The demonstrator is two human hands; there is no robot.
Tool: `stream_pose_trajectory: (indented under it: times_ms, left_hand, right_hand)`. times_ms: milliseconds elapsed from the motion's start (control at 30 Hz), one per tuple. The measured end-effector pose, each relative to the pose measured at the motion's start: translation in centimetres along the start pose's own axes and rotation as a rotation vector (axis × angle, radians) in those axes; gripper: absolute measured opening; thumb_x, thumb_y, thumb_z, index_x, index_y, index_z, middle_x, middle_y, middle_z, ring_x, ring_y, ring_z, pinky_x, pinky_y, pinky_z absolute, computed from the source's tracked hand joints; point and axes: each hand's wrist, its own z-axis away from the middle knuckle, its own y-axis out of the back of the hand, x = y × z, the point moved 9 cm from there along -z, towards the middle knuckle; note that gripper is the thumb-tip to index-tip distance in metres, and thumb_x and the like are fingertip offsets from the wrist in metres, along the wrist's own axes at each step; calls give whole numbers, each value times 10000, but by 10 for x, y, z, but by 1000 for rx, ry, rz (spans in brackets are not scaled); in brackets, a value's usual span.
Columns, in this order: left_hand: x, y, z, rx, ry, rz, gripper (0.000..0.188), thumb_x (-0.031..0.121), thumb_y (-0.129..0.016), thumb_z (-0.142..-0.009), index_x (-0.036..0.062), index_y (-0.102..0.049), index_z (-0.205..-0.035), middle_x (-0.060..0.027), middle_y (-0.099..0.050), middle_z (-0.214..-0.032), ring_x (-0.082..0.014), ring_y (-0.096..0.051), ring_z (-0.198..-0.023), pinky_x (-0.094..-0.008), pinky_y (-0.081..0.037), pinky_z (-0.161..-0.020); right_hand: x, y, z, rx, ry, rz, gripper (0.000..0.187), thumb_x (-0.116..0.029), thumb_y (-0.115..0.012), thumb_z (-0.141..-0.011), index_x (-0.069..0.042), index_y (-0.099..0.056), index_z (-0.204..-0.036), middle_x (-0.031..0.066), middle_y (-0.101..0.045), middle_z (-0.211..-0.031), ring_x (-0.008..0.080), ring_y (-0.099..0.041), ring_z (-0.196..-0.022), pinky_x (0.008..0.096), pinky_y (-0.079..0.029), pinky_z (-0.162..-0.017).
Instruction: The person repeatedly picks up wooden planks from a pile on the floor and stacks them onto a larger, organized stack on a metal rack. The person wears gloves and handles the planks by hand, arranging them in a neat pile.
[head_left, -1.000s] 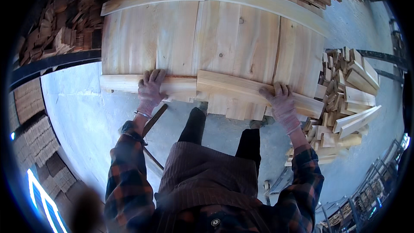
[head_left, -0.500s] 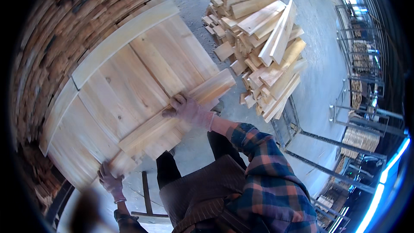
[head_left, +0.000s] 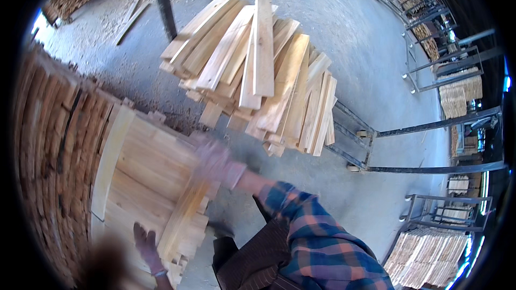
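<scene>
Flat, pale wooden boards [head_left: 148, 182] lie side by side on a stack at my left. A narrow strip [head_left: 113, 164] runs along their far edge, and a thicker plank [head_left: 180, 217] lies along the near edge. My left hand [head_left: 148, 247], in a light knitted glove, rests on the boards beside that plank, fingers apart and holding nothing visible. My right hand [head_left: 217, 161], gloved too, is over the right end of the boards by the plank's end. Motion smears its fingers, so its grip cannot be made out.
A loose pile of planks [head_left: 263, 64] sits ahead on a dark metal frame. Rough boards [head_left: 51, 166] are stacked tightly behind the work at left. Metal trolleys [head_left: 435, 169] and stacked wood [head_left: 427, 255] stand to the right. Sawdust and offcuts [head_left: 131, 21] litter the concrete floor.
The view has swung right, bringing the plank pile nearer the middle. My right hand has left the near plank's middle for its right end. My left hand has shifted from the near-left corner onto the boards.
</scene>
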Motion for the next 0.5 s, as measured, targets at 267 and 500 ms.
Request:
stream_pose_trajectory:
  times_ms: [267,500]
  left_hand:
    - [266,-354,-79,-311,59,680,627,137,-640,-898,-13,-352,-1433,-137,-493,-1313,-207,-479,-1203,-349,-411,-989]
    - [280,-466,-112,-466,364,778,436,295,-612,-922,37,-497,-1254,-105,-585,-1181,-228,-618,-1008,-372,-515,-765]
  right_hand:
    - [368,63,-11,496,-692,-434,1169,-544,-735,-741,-9,-36,-1512,297,-567,-1105,311,-625,-845,391,-528,-662]
    - [387,45,-7,571,-713,-1177,945,-229,-748,-746,-49,-213,-1505,263,-491,-1359,273,-526,-1228,343,-420,-1024]
